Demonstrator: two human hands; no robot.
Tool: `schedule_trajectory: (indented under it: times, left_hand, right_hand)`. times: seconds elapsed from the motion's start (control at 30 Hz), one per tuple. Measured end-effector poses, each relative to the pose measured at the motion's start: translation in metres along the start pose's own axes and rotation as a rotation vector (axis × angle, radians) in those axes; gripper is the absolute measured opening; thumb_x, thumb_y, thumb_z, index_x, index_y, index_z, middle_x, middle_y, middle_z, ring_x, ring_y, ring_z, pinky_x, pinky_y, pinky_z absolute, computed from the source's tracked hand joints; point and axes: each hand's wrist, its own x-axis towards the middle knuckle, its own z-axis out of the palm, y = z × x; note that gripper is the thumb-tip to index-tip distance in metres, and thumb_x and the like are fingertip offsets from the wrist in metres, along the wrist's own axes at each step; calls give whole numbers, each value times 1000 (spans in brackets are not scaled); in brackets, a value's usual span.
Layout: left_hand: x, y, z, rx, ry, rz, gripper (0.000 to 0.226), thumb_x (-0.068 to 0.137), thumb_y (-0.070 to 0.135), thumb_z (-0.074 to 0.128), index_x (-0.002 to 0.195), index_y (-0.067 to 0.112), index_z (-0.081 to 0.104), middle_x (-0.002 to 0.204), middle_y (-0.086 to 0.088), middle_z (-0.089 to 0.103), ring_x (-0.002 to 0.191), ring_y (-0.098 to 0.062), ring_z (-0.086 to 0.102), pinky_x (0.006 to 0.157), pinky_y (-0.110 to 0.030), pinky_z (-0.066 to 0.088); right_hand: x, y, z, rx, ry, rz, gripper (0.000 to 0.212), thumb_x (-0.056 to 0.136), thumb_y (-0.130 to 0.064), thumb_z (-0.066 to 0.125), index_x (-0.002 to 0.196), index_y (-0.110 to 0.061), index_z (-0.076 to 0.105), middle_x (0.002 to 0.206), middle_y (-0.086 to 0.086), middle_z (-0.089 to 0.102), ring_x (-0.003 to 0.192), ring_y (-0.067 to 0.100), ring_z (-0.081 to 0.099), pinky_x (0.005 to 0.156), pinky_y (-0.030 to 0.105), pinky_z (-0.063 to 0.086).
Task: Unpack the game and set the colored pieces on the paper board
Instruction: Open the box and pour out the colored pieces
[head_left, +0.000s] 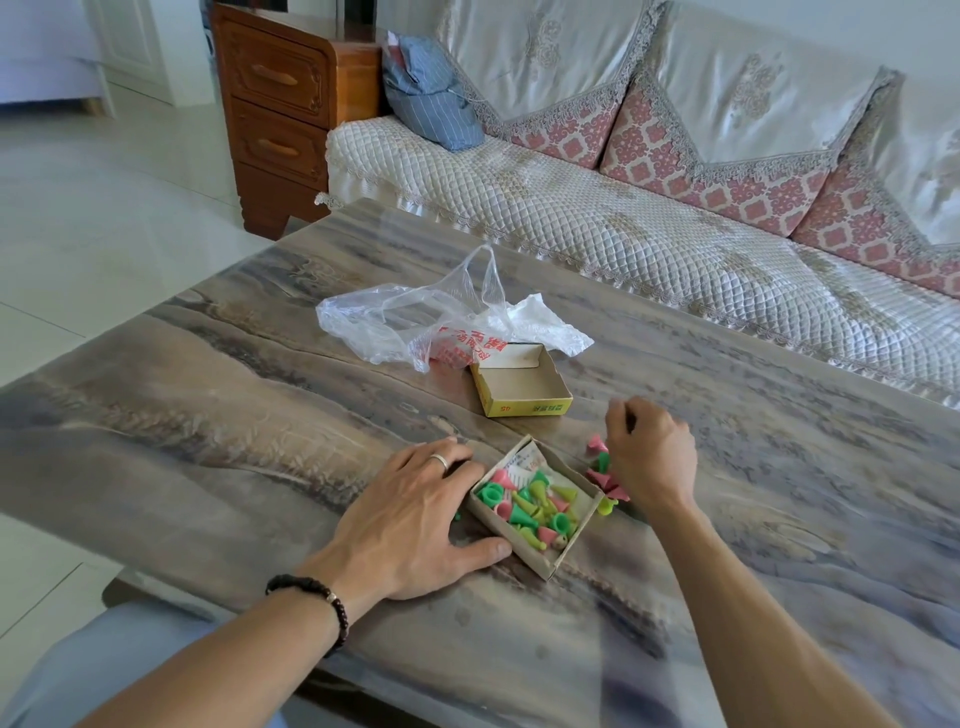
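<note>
Steadying the box (524, 540) of pieces (530, 506) on the bench (260, 415).
Left hand (410, 519) lies flat, fingers straight against the box; right hand (649, 452) is curled over loose pieces (605, 475), grasp hidden.

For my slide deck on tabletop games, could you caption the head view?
Left hand steadies the box tray of colored pieces; right hand curls beside spilled pieces.
</note>
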Motion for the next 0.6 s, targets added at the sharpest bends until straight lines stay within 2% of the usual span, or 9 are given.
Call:
schedule_trajectory:
  times: [0.1,0.2,0.27,0.33,0.43,0.53,0.6]
  left_hand:
    - [0,0,0,-2,-4,-1,76,78,77,44,135,28,42,143,10,34,136,-12,26,111,-28,20]
    - [-1,0,-1,-4,-9,-3,76,78,77,44,134,27,42,142,9,35,135,-13,28,111,-29,21]
    - [-1,1,-1,-3,-5,-4,76,78,77,44,135,27,43,143,9,36,135,-13,28,111,-28,20]
    - [-1,1,0,9,-9,-9,77,78,78,43,136,28,42,144,9,35,136,-13,27,112,-27,18]
    - [-1,2,0,9,-4,-8,73,77,78,43,133,30,43,142,9,38,134,-13,30,112,-26,19]
    - [-1,3,-2,4,-6,-4,69,77,77,43,129,31,44,139,11,37,132,-12,31,110,-25,20]
    - [-1,3,-2,4,-7,-7,69,77,77,44,129,31,45,139,11,37,131,-11,31,110,-25,20]
  right_hand:
    - [-5,6,1,-151,-150,-46,32,92,-29,51,67,-10,58,69,5,62,65,26,55,51,29,39]
    - [-9,0,-8,-183,-142,-163,22,92,-28,54,84,-12,66,94,4,64,92,27,56,69,36,45]
    - [-17,-13,-19,-72,-119,-295,17,92,-27,56,91,-14,67,96,3,65,87,22,59,71,35,48]
    - [-35,-33,-29,19,-197,-456,20,94,-30,54,94,-15,66,93,-1,64,76,15,60,65,31,51]
    - [-63,-51,-26,-69,-349,-625,31,95,-44,43,92,-21,64,89,-5,62,78,15,58,64,34,49]
    - [-72,-50,-14,-139,-377,-667,31,98,-40,39,91,-22,63,89,-5,58,84,16,54,65,25,39]
    - [-70,-49,-11,-112,-364,-618,31,98,-36,40,79,-19,59,81,-5,53,75,17,51,58,26,33]
